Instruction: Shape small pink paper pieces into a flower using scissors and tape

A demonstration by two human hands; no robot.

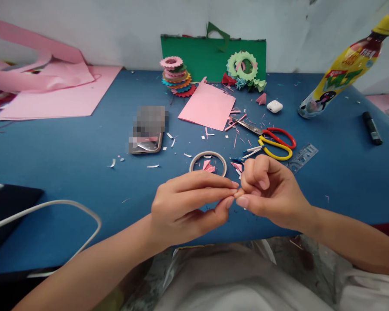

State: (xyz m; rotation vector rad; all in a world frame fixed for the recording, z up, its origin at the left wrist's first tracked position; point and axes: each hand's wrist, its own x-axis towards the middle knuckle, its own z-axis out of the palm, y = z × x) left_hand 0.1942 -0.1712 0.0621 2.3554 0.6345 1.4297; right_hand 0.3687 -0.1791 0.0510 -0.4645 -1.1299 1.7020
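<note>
Fingertips of my left hand (pixel 181 207) and my right hand (pixel 269 194) meet above the blue table's near edge. My left hand's long fingers press against its thumb. My right hand pinches with thumb and index finger, its other fingers curled. Whatever lies between the fingertips is hidden or too small to make out. Just beyond them a roll of tape (pixel 208 153) lies flat, with folded pink paper pieces (pixel 208 166) inside its ring. Past my right hand are open scissors (pixel 280 130) with red and yellow handles, and a clear ruler (pixel 303 156).
A pink paper square (pixel 209 106), a phone (pixel 149 129) and paper scraps lie mid-table. Behind stand stacked paper rings (pixel 177 80) and a green card (pixel 197 52). An earbud case (pixel 274 106), bottle (pixel 343 69) and black marker (pixel 372 128) are right; a white cable (pixel 95 211) is left.
</note>
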